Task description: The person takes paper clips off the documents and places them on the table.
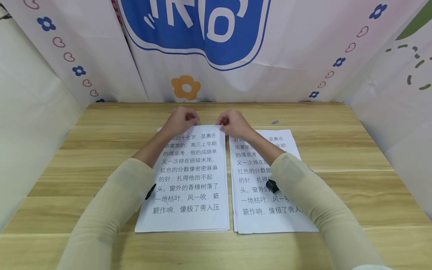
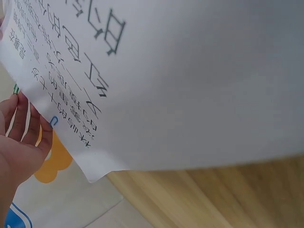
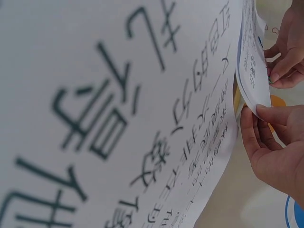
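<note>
A stack of printed sheets (image 1: pixel 192 176) lies on the left. At its top edge, my left hand (image 1: pixel 182 120) pinches a small green paper clip (image 2: pixel 16 89) between thumb and fingertips. A blue paper clip (image 2: pixel 54 120) sits on the same edge, close to the left fingers. My right hand (image 1: pixel 234 123) pinches the top right corner of this stack, thumb on the printed face and fingers behind. In the right wrist view the corner bends slightly in that grip. Whether the green clip is slid onto the paper cannot be told.
A second stack of printed sheets (image 1: pixel 270 221) lies alongside on the right, partly under my right forearm. Beyond it on the wooden table (image 1: pixel 351 195) are a yellow paper clip (image 1: pixel 252 122) and another blue paper clip (image 1: pixel 275 122). A printed backdrop (image 1: pixel 287 86) rises behind the table.
</note>
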A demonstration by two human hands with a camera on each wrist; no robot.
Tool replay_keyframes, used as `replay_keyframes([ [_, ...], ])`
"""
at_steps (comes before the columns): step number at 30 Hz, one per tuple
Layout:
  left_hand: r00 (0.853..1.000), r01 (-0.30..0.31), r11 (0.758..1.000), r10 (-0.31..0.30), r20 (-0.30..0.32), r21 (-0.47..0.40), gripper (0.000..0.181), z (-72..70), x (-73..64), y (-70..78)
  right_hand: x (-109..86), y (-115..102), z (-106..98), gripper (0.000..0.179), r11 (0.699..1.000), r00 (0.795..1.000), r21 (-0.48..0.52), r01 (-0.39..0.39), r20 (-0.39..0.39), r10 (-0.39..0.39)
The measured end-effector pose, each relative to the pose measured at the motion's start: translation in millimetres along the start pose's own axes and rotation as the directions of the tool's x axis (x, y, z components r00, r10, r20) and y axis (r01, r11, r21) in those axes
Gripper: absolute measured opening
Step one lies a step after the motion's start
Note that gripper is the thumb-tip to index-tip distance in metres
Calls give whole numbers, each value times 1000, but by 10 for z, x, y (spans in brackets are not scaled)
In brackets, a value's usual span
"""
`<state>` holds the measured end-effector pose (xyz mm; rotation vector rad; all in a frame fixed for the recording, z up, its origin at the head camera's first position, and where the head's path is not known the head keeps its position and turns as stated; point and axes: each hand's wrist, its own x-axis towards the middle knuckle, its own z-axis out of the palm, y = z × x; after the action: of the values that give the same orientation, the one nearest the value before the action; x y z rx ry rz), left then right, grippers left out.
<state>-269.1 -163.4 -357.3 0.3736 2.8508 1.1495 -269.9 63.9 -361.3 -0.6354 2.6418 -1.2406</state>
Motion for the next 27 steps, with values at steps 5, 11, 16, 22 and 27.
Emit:
replay_keyframes([
  [5,998,52,996,-55,-41,-74,11,5,-7,9,-10,-10,-2,16,1000,1000,11,3,1,-3],
  [11,993,94,990,-101,-59,-109,10,44,21,-6,-12,-11,-3,16,1000,1000,14,7,-2,-7],
  [16,990,107,985,-117,-72,-133,9,79,47,-23,-15,-17,-4,16,1000,1000,14,2,-5,-2],
  [22,987,119,978,-135,-83,-173,11,87,61,-27,-14,-14,-6,16,1000,1000,17,2,-1,-2],
  [27,986,123,974,-142,-90,-191,12,98,79,-30,-9,-22,-9,16,1000,1000,9,3,-1,-3],
])
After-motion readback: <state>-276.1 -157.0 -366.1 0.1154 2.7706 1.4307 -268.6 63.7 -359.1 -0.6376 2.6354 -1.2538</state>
